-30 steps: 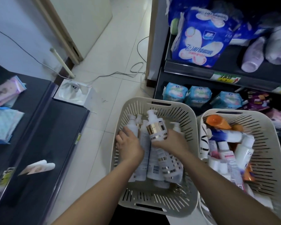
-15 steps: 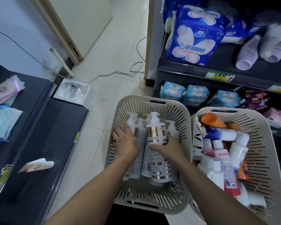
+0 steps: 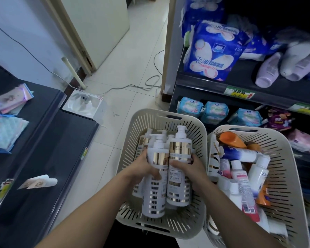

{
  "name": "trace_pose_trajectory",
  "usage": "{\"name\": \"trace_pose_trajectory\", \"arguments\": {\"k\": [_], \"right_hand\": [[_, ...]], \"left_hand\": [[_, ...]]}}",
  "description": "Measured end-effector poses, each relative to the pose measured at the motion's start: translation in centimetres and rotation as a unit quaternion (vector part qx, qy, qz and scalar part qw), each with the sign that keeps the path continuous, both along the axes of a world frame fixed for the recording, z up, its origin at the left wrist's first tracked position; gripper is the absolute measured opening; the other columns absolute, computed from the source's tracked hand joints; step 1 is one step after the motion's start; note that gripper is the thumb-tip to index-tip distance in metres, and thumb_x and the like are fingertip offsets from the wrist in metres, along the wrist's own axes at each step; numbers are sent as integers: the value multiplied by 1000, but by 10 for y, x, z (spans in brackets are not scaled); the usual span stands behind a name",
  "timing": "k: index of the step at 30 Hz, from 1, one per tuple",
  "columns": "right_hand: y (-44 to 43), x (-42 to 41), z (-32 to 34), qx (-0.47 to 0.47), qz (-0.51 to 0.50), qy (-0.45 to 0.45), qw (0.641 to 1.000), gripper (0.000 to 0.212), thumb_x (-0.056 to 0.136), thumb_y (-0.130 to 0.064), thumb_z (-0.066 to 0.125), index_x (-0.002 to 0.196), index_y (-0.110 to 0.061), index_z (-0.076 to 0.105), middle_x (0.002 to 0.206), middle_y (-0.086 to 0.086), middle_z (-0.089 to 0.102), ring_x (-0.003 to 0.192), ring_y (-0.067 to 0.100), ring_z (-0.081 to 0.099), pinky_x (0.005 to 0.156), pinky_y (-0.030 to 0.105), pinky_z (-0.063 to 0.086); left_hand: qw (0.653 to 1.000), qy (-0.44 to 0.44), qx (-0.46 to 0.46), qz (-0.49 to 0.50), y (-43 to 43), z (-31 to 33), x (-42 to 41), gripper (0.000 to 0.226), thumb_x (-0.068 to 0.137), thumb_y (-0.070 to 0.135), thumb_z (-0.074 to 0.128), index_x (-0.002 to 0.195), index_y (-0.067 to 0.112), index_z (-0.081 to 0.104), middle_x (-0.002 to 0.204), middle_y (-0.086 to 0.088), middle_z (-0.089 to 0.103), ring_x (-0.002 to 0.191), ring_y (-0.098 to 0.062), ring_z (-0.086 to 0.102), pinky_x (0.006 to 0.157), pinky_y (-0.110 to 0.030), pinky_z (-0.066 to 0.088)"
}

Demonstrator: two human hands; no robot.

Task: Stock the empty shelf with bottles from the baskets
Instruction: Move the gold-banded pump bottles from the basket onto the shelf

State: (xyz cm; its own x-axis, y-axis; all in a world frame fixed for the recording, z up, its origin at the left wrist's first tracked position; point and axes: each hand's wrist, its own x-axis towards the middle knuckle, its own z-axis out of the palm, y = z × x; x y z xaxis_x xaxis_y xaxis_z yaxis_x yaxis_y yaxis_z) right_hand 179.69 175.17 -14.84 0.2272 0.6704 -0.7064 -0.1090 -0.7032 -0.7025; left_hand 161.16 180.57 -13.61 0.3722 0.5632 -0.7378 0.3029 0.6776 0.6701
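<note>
Two beige slotted baskets stand on the floor. Over the left basket (image 3: 127,144) my left hand (image 3: 143,167) grips a white pump bottle with a gold band (image 3: 156,187). Beside it my right hand (image 3: 188,167) grips a second white and gold pump bottle (image 3: 179,176). Both bottles are upright and raised above the basket. More white pump bottles (image 3: 141,144) lie under them. The right basket (image 3: 283,158) holds several mixed bottles, among them an orange one (image 3: 231,139). A dark, nearly bare shelf (image 3: 48,158) runs along the left.
A stocked shelf unit (image 3: 204,86) at right carries blue pad packs and lilac bottles. Small packets lie on the left shelf's upper tier (image 3: 11,104), and a white pouch (image 3: 39,182) on the lower one. A white box (image 3: 82,104) and a cable (image 3: 125,86) lie on the tiled floor.
My left hand has closed on a second pump bottle, and both hands have lifted their bottles upright out of the left basket. The view has shifted slightly.
</note>
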Motion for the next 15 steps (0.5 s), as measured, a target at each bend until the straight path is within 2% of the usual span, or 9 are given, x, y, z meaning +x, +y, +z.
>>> {"name": "trace_pose_trajectory", "arguments": {"k": [3, 6, 9, 11, 15], "right_hand": [[1, -2, 6, 21, -10, 24, 999, 60, 65, -24, 89, 117, -25, 60, 106, 3, 74, 91, 24, 73, 77, 45, 61], [6, -10, 21, 66, -7, 41, 997, 64, 63, -37, 89, 120, -28, 61, 109, 3, 74, 93, 24, 74, 81, 53, 59], [14, -25, 46, 113, -1, 74, 991, 63, 70, -40, 83, 126, -28, 59, 114, 2, 73, 99, 24, 72, 85, 53, 58], [20, -38, 65, 133, 7, 95, 986, 66, 70, -41, 79, 129, -27, 55, 117, 3, 72, 103, 25, 71, 86, 52, 58], [32, -73, 104, 175, 37, 103, 978, 65, 68, -36, 79, 127, -23, 55, 116, 8, 71, 101, 28, 71, 86, 53, 58]], "left_hand": [[996, -81, -30, 12, 5, 4, -12, 91, 52, -22, 70, 130, 16, 43, 118, -26, 63, 104, -40, 65, 84, -60, 53], [990, -140, -16, 13, 10, 16, -23, 90, 56, -22, 69, 134, 16, 41, 123, -30, 58, 109, -44, 62, 89, -62, 50], [985, -165, 15, 43, 14, 36, -38, 88, 60, -13, 73, 136, 15, 41, 125, -29, 58, 112, -42, 60, 93, -56, 49], [982, -176, 37, 53, 17, 52, -50, 90, 60, -1, 81, 138, 13, 39, 128, -29, 56, 115, -43, 58, 97, -58, 46], [978, -168, 108, 57, 24, 97, -83, 81, 63, 11, 83, 133, 2, 44, 124, -25, 60, 113, -38, 61, 97, -50, 49]]}}
